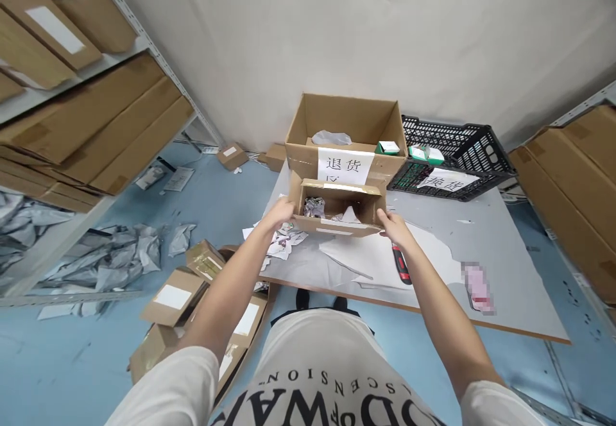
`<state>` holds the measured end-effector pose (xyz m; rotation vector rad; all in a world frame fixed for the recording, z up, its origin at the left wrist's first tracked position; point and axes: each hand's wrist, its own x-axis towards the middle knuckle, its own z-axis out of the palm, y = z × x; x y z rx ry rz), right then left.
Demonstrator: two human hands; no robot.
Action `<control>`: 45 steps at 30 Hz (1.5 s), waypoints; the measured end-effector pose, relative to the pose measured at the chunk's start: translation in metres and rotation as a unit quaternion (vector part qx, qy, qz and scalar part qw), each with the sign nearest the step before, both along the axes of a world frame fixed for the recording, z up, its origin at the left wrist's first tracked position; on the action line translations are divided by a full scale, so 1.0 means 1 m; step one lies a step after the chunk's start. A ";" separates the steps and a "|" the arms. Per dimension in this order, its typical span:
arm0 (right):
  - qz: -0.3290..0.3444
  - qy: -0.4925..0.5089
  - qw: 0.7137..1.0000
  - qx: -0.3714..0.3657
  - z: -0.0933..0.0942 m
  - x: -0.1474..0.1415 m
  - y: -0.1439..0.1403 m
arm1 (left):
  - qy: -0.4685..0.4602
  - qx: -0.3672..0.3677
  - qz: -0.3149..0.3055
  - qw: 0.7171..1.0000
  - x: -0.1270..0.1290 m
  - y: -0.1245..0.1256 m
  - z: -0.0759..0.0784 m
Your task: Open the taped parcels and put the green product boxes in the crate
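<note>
Between my two hands is a small open cardboard box (332, 226), tilted so that I look into it. Crumpled paper (314, 206) and a white scrap (350, 215) lie inside. My left hand (280, 212) grips its left end, and my right hand (392, 226) grips its right end. Below my right hand, a red and black box cutter (401, 264) rests on white paper (363, 257). Torn paper pieces (283, 241) lie on the table near my left hand. Right behind the box stands a larger carton (298, 155) with a handwritten white label (345, 165).
A black plastic crate (481, 150) with small white-and-green boxes (426, 154) stands right of the carton. A blurred pink phone-like item (478, 287) lies on the grey table (520, 272). Cardboard boxes (176, 296) are piled at lower left. Loaded shelves (110, 198) flank the left side.
</note>
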<state>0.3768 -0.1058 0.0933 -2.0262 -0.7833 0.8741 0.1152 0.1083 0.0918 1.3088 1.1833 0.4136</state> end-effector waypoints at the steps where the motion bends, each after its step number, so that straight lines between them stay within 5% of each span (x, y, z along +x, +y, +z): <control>1: 0.013 0.005 1.000 0.018 0.005 -0.007 0.000 | -0.011 -0.011 0.014 1.000 -0.015 -0.001 0.008; 5: 0.075 0.020 0.994 0.074 0.018 -0.043 0.016 | -0.048 -0.027 0.110 0.992 -0.079 -0.007 0.040; 9: 0.115 0.040 0.979 0.163 0.022 -0.080 0.061 | -0.130 -0.002 0.195 0.972 -0.144 -0.006 0.064; 15: 0.133 0.044 0.964 0.228 0.011 -0.115 0.097 | -0.240 0.120 0.354 0.896 -0.229 0.024 0.071; 19: 0.149 0.082 0.959 0.227 -0.013 -0.115 0.068 | -0.277 0.172 0.428 0.843 -0.255 0.059 0.044; 23: 0.115 0.082 0.971 0.192 -0.043 -0.102 0.028 | -0.301 0.122 0.481 0.814 -0.254 0.100 -0.004; 29: 0.052 0.067 0.992 0.098 -0.080 -0.094 -0.040 | -0.257 0.016 0.490 0.833 -0.225 0.151 -0.078; 35: 0.010 0.119 0.992 0.030 -0.105 -0.116 -0.098 | -0.190 -0.100 0.439 0.873 -0.182 0.164 -0.142; 39: -0.004 0.135 0.991 -0.006 -0.112 -0.130 -0.114 | -0.172 -0.128 0.399 0.891 -0.157 0.168 -0.160; 45: -0.009 0.142 0.990 -0.006 -0.112 -0.138 -0.107 | -0.237 -0.127 0.326 0.906 -0.146 0.168 -0.148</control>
